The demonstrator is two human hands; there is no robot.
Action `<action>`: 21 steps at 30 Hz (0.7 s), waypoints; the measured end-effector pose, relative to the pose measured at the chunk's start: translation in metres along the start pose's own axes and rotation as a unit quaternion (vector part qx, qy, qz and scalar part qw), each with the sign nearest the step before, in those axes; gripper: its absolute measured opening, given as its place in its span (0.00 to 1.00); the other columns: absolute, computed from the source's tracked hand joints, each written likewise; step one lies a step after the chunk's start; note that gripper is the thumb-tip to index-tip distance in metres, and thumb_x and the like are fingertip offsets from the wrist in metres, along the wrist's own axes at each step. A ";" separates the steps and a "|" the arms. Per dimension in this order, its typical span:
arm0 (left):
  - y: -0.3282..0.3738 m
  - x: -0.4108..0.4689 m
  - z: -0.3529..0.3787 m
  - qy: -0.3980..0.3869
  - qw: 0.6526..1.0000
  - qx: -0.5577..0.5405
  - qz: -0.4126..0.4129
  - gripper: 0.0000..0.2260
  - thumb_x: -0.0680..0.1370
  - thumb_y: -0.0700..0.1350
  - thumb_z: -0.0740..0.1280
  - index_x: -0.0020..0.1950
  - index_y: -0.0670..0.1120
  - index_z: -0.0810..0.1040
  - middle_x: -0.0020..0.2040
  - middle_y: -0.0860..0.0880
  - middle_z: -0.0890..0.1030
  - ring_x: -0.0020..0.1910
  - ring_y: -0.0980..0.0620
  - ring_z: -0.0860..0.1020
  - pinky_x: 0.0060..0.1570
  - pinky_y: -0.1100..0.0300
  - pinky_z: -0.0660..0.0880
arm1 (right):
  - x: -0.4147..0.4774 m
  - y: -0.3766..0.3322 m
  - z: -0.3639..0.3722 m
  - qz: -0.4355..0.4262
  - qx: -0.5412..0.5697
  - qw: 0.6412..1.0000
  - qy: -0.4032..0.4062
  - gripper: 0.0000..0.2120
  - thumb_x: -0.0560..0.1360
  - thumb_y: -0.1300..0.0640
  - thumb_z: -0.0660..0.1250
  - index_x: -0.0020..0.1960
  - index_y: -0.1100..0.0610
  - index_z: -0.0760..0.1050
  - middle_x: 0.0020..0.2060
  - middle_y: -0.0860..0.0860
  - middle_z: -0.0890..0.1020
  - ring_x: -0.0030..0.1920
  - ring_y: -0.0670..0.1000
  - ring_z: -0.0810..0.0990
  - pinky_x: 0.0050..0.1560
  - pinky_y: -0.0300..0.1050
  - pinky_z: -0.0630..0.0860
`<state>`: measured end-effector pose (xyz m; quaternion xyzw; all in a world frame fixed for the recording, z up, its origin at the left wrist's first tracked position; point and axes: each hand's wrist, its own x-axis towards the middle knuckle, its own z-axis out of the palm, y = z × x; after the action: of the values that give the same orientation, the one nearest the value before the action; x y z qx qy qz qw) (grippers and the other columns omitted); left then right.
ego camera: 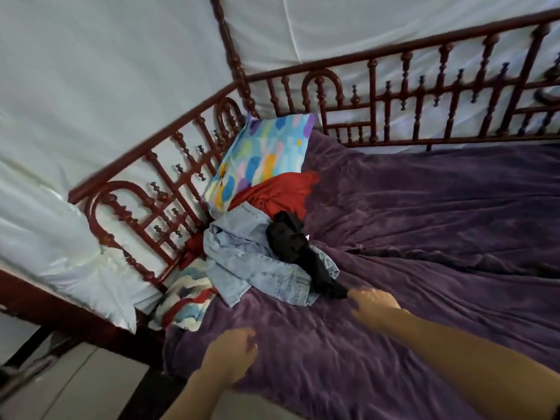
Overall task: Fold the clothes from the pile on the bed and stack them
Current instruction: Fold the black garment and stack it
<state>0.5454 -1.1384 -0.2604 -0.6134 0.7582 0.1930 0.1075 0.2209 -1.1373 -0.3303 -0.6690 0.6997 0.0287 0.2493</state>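
Observation:
A small pile of clothes lies near the bed's far left corner: a light blue denim garment (242,256), a crumpled black garment (295,250) on top of it, and a red garment (278,192) behind them. My right hand (374,304) reaches over the purple blanket (424,237), its fingers spread right at the near tip of the black garment, holding nothing. Nearer to me, my left hand (231,353) hovers above the blanket's front edge with its fingers loosely curled and nothing in it.
A colourful patterned pillow (260,159) leans against the dark red turned-wood bed railing (169,177). A second patterned cushion (188,298) lies at the bed's left edge. White curtain cloth (91,86) hangs behind the railing. Tiled floor (75,383) shows at lower left.

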 end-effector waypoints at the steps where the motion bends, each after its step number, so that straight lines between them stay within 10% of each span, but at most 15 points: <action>1: -0.010 0.015 -0.006 -0.002 1.000 -0.003 -0.007 0.15 0.78 0.54 0.61 0.64 0.53 0.74 0.58 0.51 0.80 0.59 0.51 0.76 0.58 0.58 0.71 | 0.016 -0.005 0.001 0.005 0.008 1.000 -0.008 0.20 0.77 0.48 0.59 0.68 0.48 0.68 0.63 0.53 0.75 0.62 0.56 0.76 0.57 0.49 0.74; 21: -0.154 0.332 -0.027 -0.155 0.981 0.004 0.117 0.12 0.79 0.49 0.59 0.61 0.50 0.75 0.54 0.53 0.80 0.56 0.52 0.77 0.53 0.59 0.73 | 0.320 -0.125 0.008 0.234 0.254 0.938 0.022 0.22 0.76 0.49 0.64 0.68 0.54 0.70 0.58 0.56 0.80 0.58 0.58 0.78 0.54 0.49 0.76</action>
<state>0.6223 -1.4715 -0.3933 -0.4829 0.7996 0.2938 0.2029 0.3483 -1.4420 -0.4249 -0.4012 0.8258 -0.1068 0.3818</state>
